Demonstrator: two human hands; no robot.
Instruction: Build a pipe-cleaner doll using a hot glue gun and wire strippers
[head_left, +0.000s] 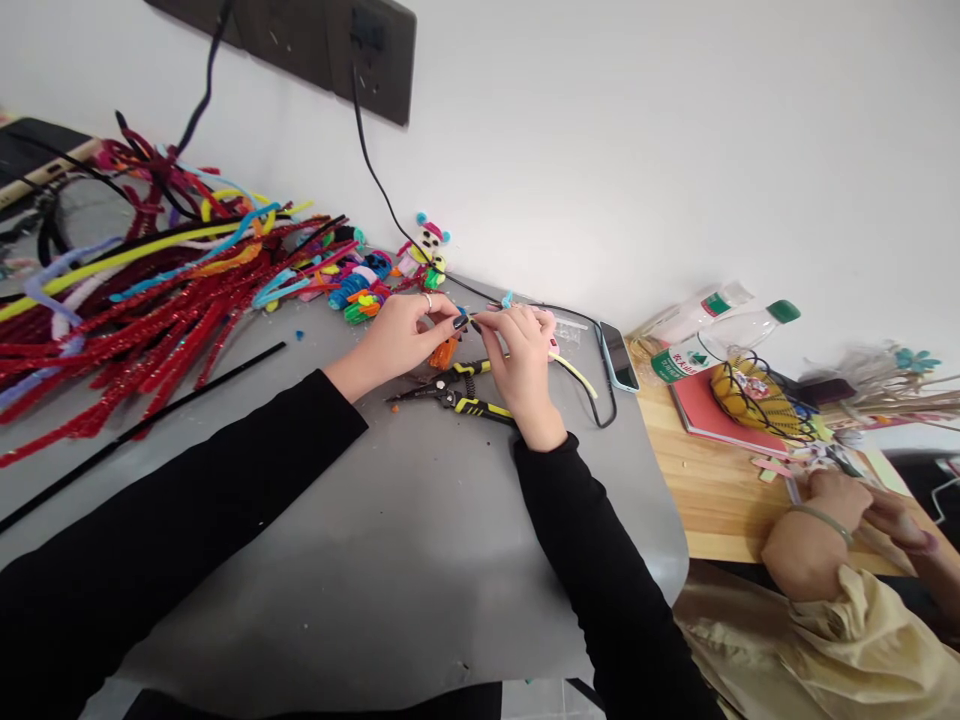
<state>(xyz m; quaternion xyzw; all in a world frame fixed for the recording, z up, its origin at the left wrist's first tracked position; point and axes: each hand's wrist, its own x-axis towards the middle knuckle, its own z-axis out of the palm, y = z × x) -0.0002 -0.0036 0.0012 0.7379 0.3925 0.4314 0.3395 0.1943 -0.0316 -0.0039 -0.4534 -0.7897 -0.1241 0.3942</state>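
My left hand [405, 335] and my right hand [521, 365] meet fingertip to fingertip above the grey table [420, 560]. Both are pinched shut on a small craft piece [471, 322] too small to make out. A yellow pipe cleaner [576, 373] trails out from under my right hand. An orange fuzzy piece [444, 352] lies under my left fingers. Black-and-yellow pliers [461, 392] rest on the table just below both hands.
A big heap of red and coloured pipe cleaners [142, 300] fills the left. Small fuzzy figures [429, 245] stand by the wall. A phone [619, 357] lies at right. Another person's hands [832, 520] work at a wooden table [712, 490] with bottles [720, 325].
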